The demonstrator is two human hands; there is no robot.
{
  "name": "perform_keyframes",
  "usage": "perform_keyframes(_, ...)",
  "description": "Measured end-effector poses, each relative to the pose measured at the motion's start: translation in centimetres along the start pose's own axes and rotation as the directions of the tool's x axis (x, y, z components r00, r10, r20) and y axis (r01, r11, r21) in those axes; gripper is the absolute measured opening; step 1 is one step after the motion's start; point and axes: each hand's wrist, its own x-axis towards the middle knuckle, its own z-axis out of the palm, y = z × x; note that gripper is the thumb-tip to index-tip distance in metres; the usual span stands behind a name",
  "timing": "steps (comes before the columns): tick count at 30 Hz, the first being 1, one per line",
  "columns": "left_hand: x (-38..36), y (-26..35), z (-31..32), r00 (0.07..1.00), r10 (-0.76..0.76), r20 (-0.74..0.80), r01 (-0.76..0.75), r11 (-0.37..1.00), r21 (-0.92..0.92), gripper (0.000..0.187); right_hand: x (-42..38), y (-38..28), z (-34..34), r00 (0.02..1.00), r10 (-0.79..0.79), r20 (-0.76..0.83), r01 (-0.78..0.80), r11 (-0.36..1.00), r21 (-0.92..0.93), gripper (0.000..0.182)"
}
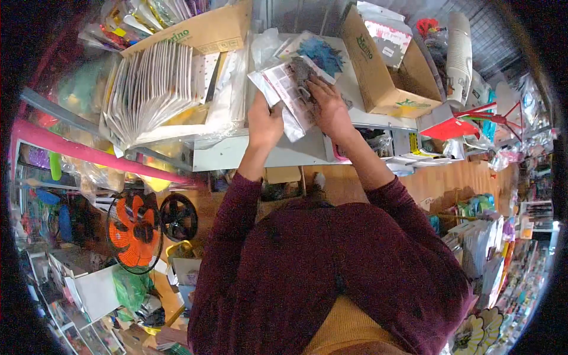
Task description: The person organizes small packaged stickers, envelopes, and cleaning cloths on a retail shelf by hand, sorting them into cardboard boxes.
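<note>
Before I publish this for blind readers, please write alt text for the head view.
A person's left hand holds a printed packet over a white counter, with the right hand touching the packet. A cardboard box of thin packets is at left, a second box at right, and an orange-bladed fan lower left.

On my feed, left box (204,38): green brand name, I get "rino" at its end, start unclear; small printed symbols near the flap's right end, too tiny to make out. Right box (367,71): green brand lettering on the side, can't read it surely; more green print low on the front, illegible. Card (387,41) inside: dark lettering, unreadable. Packet (285,89) in the hands (265,123): small print, too blurred.
</note>
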Motion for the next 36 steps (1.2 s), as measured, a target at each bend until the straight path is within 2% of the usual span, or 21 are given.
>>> perform_keyframes(2, -0.9, 3.4, -1.5, 0.986, 0.136, -0.099, -0.145, 0.985, -0.091, 0.039, 0.0, 0.5, -1.7, 0.984, 0.179, -0.007, -0.173, 0.961, 0.215, 0.041)
perform_keyframes(4, -0.8, 5.6, -3.7, 0.972, 0.168, -0.165, -0.181, 0.981, -0.071, 0.035, 1.2, -0.6, -5.9, 0.858, 0.512, 0.044, -0.49, 0.789, 0.371, 0.031)
perform_keyframes(5, -0.8, 6.3, -5.2, 0.943, 0.298, -0.146, -0.279, 0.95, 0.138, 0.033, 0.2, 3.3, -4.5, 0.892, 0.362, -0.273, -0.224, 0.875, 0.428, 0.029)
perform_keyframes(6, -0.7, 7.3, -6.2, 0.904, 0.416, -0.098, -0.363, 0.868, 0.338, 0.032, 1.2, 2.3, -7.2, 0.841, 0.378, -0.387, -0.174, 0.866, 0.468, 0.025)
perform_keyframes(7, -0.3, 8.8, -6.9, 0.821, 0.568, -0.046, -0.501, 0.757, 0.42, 0.028, 2.1, 1.0, -10.1, 0.832, 0.367, -0.416, -0.132, 0.859, 0.494, 0.025)
perform_keyframes(8, -0.3, 8.7, -6.8, 0.824, 0.564, -0.044, -0.496, 0.758, 0.424, 0.028, 2.9, -0.5, -12.2, 0.781, 0.386, -0.49, -0.068, 0.833, 0.548, 0.026)
perform_keyframes(9, -0.2, 8.5, -6.7, 0.8, 0.595, 0.079, -0.553, 0.678, 0.485, 0.026, 2.9, -0.7, -13.3, 0.745, 0.329, -0.58, 0.075, 0.823, 0.563, 0.028)
perform_keyframes(10, -0.3, 8.1, -6.4, 0.767, 0.609, 0.202, -0.608, 0.59, 0.53, 0.023, 2.7, 0.1, -13.7, 0.696, 0.348, -0.628, 0.103, 0.818, 0.567, 0.032)
perform_keyframes(12, -1.3, 6.0, -4.8, 0.748, 0.61, 0.262, -0.641, 0.558, 0.527, 0.019, 2.9, -1.0, -14.8, 0.732, 0.233, -0.64, 0.136, 0.871, 0.472, 0.033)
perform_keyframes(14, -2.6, 3.9, -3.2, 0.688, 0.625, 0.369, -0.711, 0.479, 0.515, 0.02, 2.7, -2.2, -13.6, 0.829, 0.1, -0.551, 0.112, 0.935, 0.337, 0.039)
perform_keyframes(16, -3.6, 2.4, -2.2, 0.703, 0.63, 0.329, -0.693, 0.507, 0.512, 0.02, 2.5, -2.4, -10.8, 0.943, -0.197, -0.267, 0.241, 0.959, 0.146, 0.046)
perform_keyframes(18, -4.4, 1.8, -2.2, 0.754, 0.597, 0.276, -0.638, 0.565, 0.523, 0.02, 1.6, -3.2, -5.4, 0.943, -0.332, 0.028, 0.312, 0.908, 0.281, 0.052)
perform_keyframes(22, -4.7, 1.7, -2.2, 0.771, 0.562, 0.299, -0.628, 0.597, 0.499, 0.018, 0.2, -1.3, 0.4, 0.884, -0.446, 0.139, 0.428, 0.893, 0.14, 0.051)
perform_keyframes(24, -4.1, 1.9, -2.1, 0.76, 0.589, 0.274, -0.637, 0.594, 0.49, 0.018, 0.6, -0.7, 0.7, 0.906, -0.356, 0.228, 0.346, 0.935, 0.085, 0.047)
perform_keyframes(26, -4.1, 1.7, -2.0, 0.74, 0.62, 0.263, -0.659, 0.588, 0.469, 0.019, 1.5, -0.4, 0.4, 0.936, -0.303, 0.18, 0.295, 0.953, 0.073, 0.041)
perform_keyframes(28, -4.3, 1.2, -1.8, 0.731, 0.641, 0.234, -0.66, 0.579, 0.479, 0.022, 2.4, 1.1, 0.9, 0.957, -0.217, 0.194, 0.246, 0.958, -0.145, 0.042)
perform_keyframes(29, -4.5, 1.2, -1.7, 0.732, 0.64, 0.235, -0.66, 0.579, 0.478, 0.022, 2.9, 1.9, 1.1, 0.957, -0.215, 0.195, 0.245, 0.959, -0.144, 0.042)
perform_keyframes(31, -4.5, 1.5, -1.7, 0.74, 0.646, 0.185, -0.648, 0.614, 0.45, 0.019, 4.0, 3.4, 0.8, 0.95, 0.133, 0.282, -0.133, 0.991, -0.018, 0.04)
perform_keyframes(32, -4.7, 1.5, -1.9, 0.738, 0.649, 0.183, -0.649, 0.61, 0.454, 0.019, 3.7, 3.6, 0.2, 0.952, 0.128, 0.278, -0.128, 0.992, -0.016, 0.04)
perform_keyframes(34, -5.2, 1.4, -1.8, 0.773, 0.621, 0.126, -0.597, 0.646, 0.476, 0.018, 4.0, 3.5, -2.2, 0.994, 0.113, -0.004, -0.111, 0.981, 0.158, 0.036)
perform_keyframes(36, -5.8, 1.1, -1.7, 0.796, 0.595, 0.106, -0.573, 0.687, 0.446, 0.017, 3.8, 4.0, -3.4, 0.988, 0.139, -0.071, -0.126, 0.98, 0.156, 0.033)
